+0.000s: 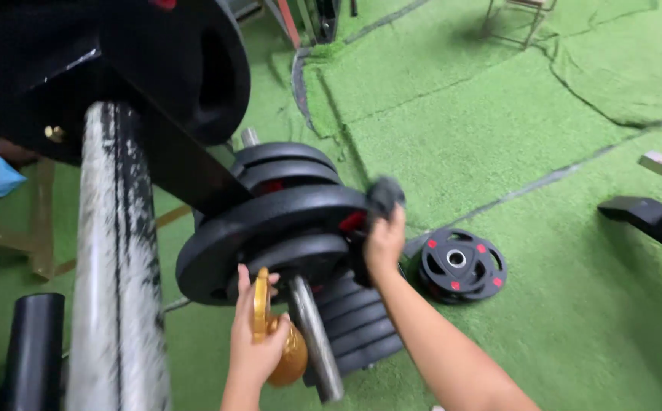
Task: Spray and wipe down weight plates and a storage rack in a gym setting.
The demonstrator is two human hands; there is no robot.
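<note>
In the head view, a gold spray bottle (pixel 289 358) is being gripped by the left hand (pixel 255 342), fingers closed around its trigger head, just below a stack of black weight plates (pixel 277 228) loaded on a metal bar (pixel 315 342). A dark cloth (pixel 384 196) is being clutched in the closed right hand (pixel 384 243) and pressed against the rim of the largest plate. More black plates with red marks (pixel 460 266) are lying on the green turf (pixel 498 129) nearby. A worn upright post (pixel 118 266) is standing at the left.
</note>
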